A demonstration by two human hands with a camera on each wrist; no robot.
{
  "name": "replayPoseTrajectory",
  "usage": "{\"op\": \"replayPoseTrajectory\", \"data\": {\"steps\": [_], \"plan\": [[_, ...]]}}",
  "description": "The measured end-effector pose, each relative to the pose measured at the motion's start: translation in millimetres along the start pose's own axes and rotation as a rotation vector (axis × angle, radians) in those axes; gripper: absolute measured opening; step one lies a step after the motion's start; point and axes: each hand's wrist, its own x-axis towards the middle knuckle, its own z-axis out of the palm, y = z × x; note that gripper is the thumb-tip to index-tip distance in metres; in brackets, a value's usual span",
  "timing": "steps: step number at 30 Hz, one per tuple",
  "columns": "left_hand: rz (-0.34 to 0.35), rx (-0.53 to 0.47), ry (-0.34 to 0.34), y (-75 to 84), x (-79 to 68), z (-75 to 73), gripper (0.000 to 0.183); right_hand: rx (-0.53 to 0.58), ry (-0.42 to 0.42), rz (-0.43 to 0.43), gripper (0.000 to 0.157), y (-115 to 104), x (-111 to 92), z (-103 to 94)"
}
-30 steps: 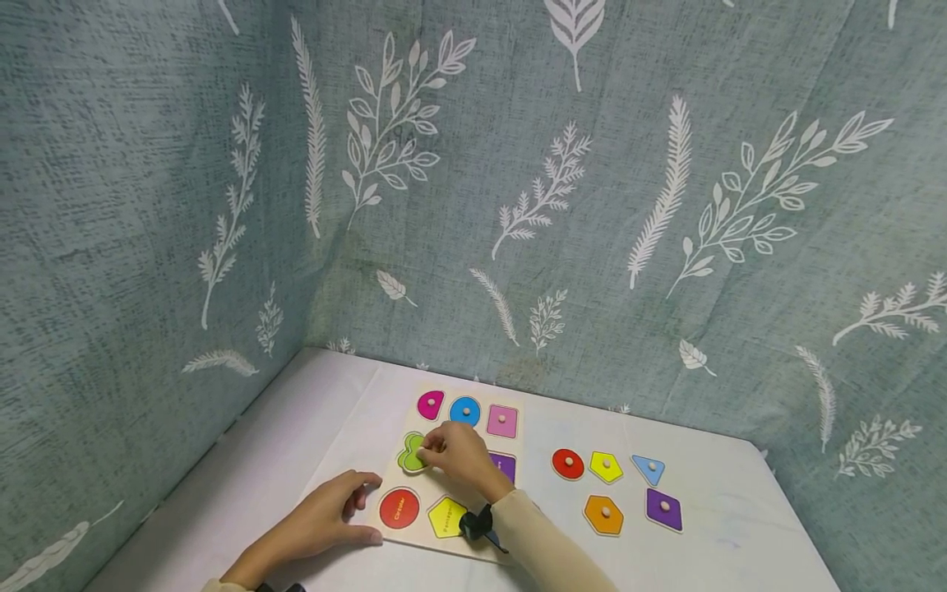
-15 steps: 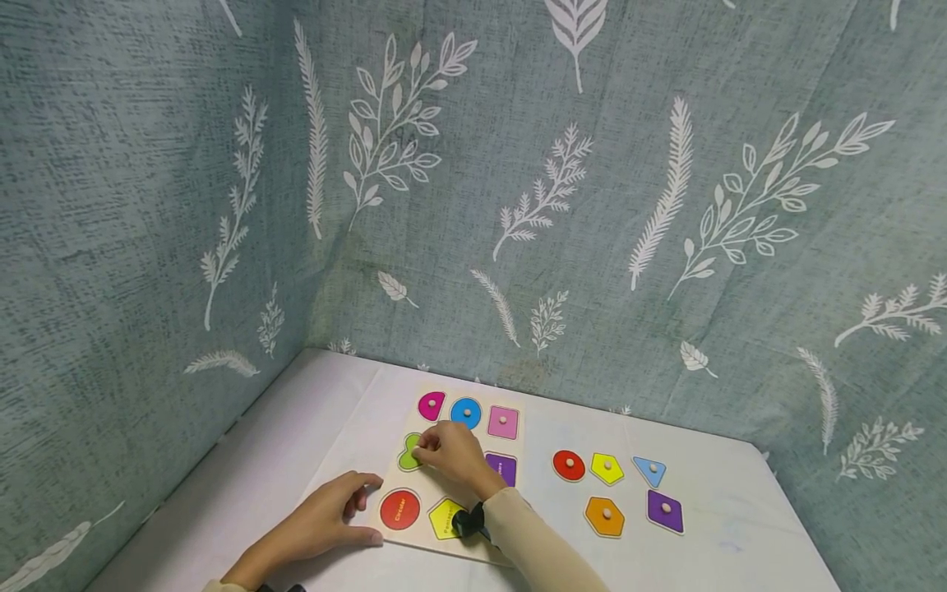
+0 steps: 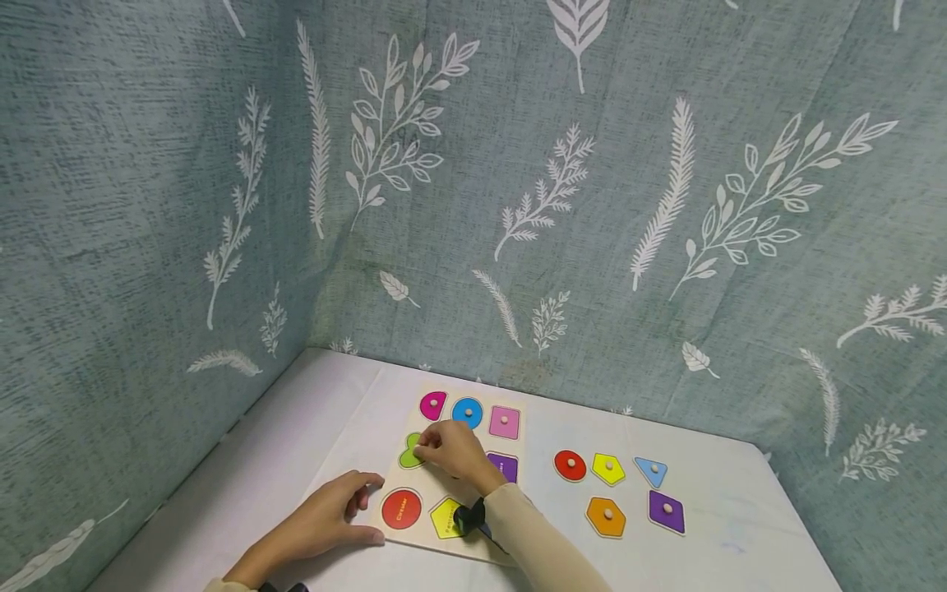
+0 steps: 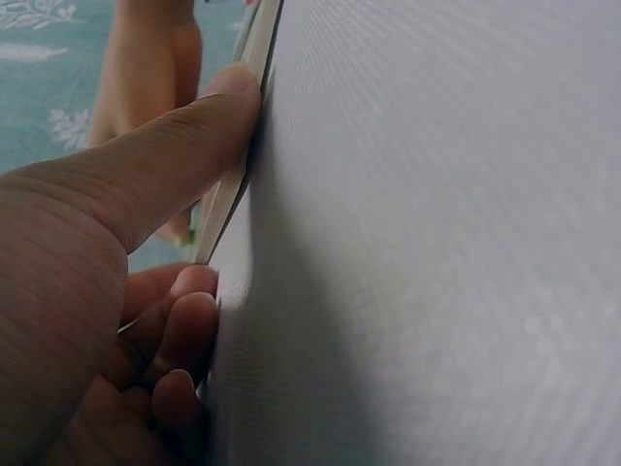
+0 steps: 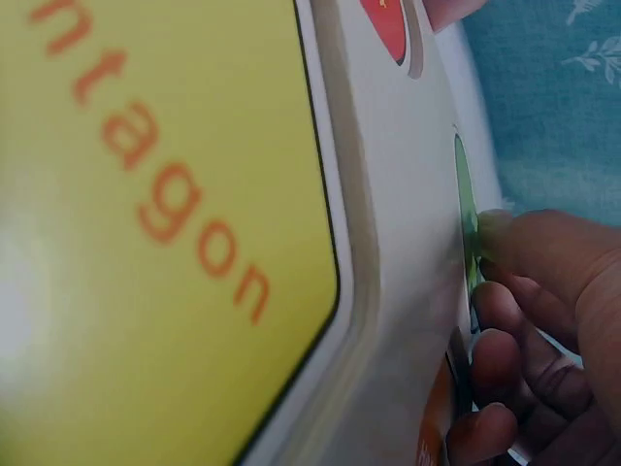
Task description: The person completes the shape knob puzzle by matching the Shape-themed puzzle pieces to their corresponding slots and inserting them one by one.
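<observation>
A wooden peg puzzle board lies on the table. My right hand reaches over it, thumb and fingertips pinching the small knob of a green lobed puzzle piece. That piece lies level in the green spot at the board's left side; the fingers cover its right part. My left hand holds the board's near left corner. In the left wrist view its thumb presses the board's edge and its other fingers are curled beside that edge.
Magenta half-round, blue round and pink square knobbed pieces sit in the board's far row. Right of the board lie loose red, yellow, light blue, orange and purple pieces. Patterned cloth hangs behind.
The green piece, offset over its matching spot a second ago, has shifted slightly and now lies level in it. The right fingers stay on its knob; the left hand has not moved.
</observation>
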Motion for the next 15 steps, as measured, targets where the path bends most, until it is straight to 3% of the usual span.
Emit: {"op": "replayPoseTrajectory", "data": {"steps": [15], "plan": [[-0.019,0.008,0.018,0.3,0.6,3.2,0.076,0.018,0.023,-0.021,0.008,27.0,-25.9,-37.2]]}}
